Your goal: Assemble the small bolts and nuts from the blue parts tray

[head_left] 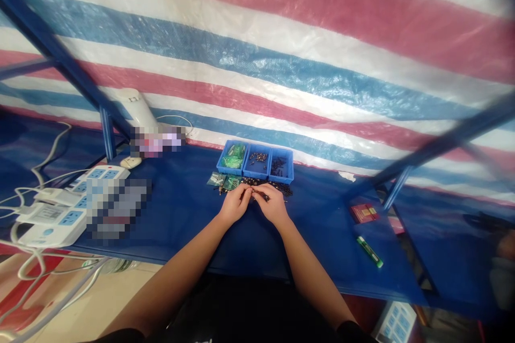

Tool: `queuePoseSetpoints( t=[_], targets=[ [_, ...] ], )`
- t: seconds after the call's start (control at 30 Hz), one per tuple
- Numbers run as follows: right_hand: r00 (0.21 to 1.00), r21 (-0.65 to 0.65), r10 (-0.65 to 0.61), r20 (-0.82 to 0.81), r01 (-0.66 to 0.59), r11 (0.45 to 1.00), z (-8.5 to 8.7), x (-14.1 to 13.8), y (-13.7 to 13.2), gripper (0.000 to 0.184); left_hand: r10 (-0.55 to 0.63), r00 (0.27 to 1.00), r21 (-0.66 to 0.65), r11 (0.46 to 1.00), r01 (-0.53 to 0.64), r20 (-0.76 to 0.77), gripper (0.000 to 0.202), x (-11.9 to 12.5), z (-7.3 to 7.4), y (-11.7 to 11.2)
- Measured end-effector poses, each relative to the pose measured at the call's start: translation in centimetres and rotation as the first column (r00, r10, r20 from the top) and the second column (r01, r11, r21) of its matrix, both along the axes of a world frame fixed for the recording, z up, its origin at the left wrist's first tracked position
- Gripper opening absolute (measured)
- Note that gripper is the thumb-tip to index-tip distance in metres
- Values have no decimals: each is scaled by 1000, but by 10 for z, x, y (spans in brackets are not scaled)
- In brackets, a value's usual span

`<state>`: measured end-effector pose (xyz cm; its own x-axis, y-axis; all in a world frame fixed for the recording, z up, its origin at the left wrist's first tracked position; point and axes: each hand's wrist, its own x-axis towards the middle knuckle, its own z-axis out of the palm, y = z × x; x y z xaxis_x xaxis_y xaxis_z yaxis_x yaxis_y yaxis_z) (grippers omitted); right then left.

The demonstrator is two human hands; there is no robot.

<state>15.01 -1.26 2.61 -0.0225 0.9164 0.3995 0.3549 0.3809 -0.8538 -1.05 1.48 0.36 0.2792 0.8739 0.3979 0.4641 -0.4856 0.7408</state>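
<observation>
My left hand [236,204] and my right hand [272,204] meet at the middle of the blue table [181,214], fingers pinched together on a small dark part [253,194] too tiny to name. Just beyond the fingertips lie scattered small dark pieces [281,187] and small green circuit boards [225,181]. Behind them stand three blue bins: the left bin [232,157] holds green boards, the middle bin [257,161] small brown and dark parts, the right bin [280,165] dark parts.
White power strips [60,209] with cables lie at the left, a white device [134,104] behind them. A red card [364,212] and a green lighter-like stick [370,252] lie at the right. Blue frame bars [60,53] cross a striped tarp [281,43].
</observation>
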Motion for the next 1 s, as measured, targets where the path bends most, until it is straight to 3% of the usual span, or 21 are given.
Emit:
queuePoseSetpoints(
  t=[0.17,0.4,0.6,0.77,1.0],
  targets=[
    [1000,-16,2,12,-2,1000,2,-1,-1,19,-18,1000,-3,1000,18,-17,32,0,-1,2],
    [1000,-2,-6,-7,6,1000,2,1,1,21,-32,999,-7,999,32,3,23,0,1,-1],
    [1000,-15,18,-1,-18,1000,4,0,-1,21,-34,999,-1,999,34,-33,36,0,1,2],
    [999,6,-25,-26,26,1000,3,0,1,20,-18,999,-46,999,20,46,21,0,1,-1],
    [999,10,-36,-35,37,999,3,1,1,21,-10,999,-64,998,13,49,21,1,0,1]
  ],
)
